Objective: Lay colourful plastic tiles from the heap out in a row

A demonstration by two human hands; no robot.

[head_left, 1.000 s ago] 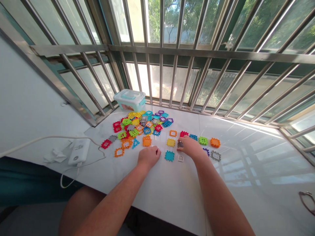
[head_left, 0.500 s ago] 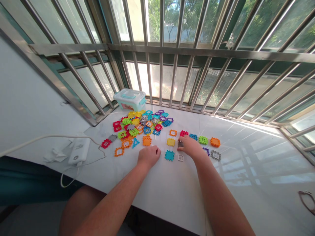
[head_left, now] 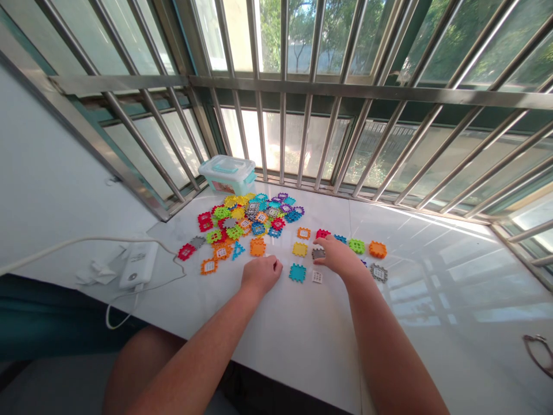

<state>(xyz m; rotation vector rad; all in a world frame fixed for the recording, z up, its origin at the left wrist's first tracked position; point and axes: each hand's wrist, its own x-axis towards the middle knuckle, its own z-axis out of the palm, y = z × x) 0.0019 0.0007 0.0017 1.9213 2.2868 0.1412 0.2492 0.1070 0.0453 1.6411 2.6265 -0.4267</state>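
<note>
My right hand (head_left: 336,257) is over the right group of plastic building tiles, thumb and fingers spread apart. Between its fingertips a grey tile (head_left: 318,253) lies flat on the table. Around it lie a yellow tile (head_left: 299,249), a turquoise tile (head_left: 298,272), a white window-patterned tile (head_left: 317,277), an orange window tile (head_left: 303,233) and a red tile (head_left: 322,234). A blue tile (head_left: 341,239) is partly covered by the hand. My left hand (head_left: 262,272) rests on the table as a fist, just below a lone orange tile (head_left: 258,248); nothing shows in it.
A mixed heap of coloured tiles (head_left: 237,214) lies at the back left, before a lidded plastic box (head_left: 228,174). Green (head_left: 356,246), orange (head_left: 377,249) and grey window tiles (head_left: 379,273) lie at right. A white power strip (head_left: 139,266) with cables is at left. Metal bars (head_left: 283,138) edge the table.
My right hand's fingers have spread and drawn slightly back from the grey tile, which now shows more fully on the table. The left hand stays where it was.
</note>
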